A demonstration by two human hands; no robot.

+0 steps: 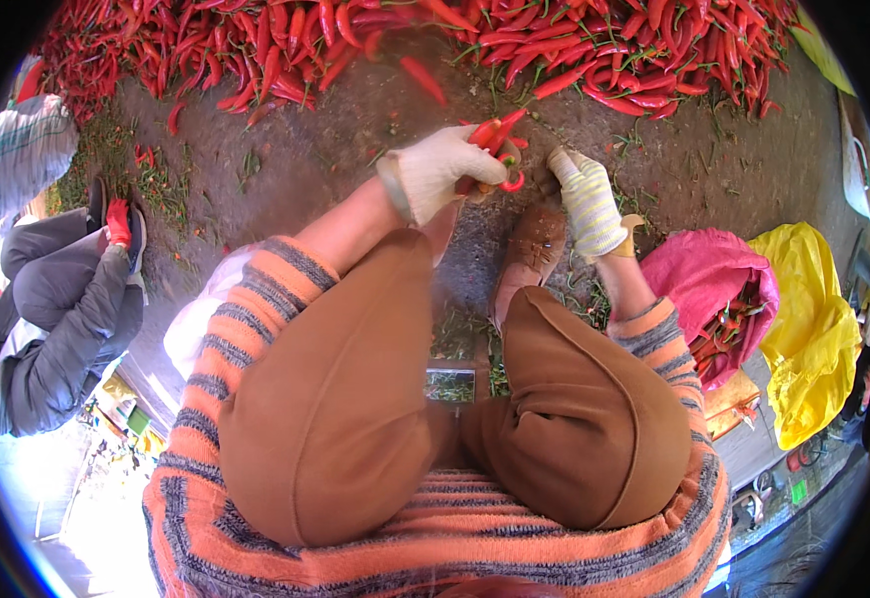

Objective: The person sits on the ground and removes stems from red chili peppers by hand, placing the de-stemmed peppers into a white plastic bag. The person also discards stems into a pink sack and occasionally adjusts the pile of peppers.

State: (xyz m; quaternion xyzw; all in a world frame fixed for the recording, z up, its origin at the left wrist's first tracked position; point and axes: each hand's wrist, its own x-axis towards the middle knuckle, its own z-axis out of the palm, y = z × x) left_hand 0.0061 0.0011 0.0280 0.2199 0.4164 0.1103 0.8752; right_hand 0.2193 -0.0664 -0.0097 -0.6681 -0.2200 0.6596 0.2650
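My left hand, in a white knit glove, grips a small bunch of red chili peppers with their tips and some green stalks poking out past the fingers. Just to its right is my right hand, in a pale glove with yellow-green stripes. Its fingertips are bent together close to the bunch, and whether a stem sits between them is too small to tell. Beyond both hands a broad pile of red chili peppers spreads over the ground. One blurred chili pepper shows at the near side of the pile.
At my right stand a pink sack with chili peppers inside and a yellow plastic sack. Green stalk scraps litter the dirt floor. On the left sits another person wearing a red glove. A white basin is at far right.
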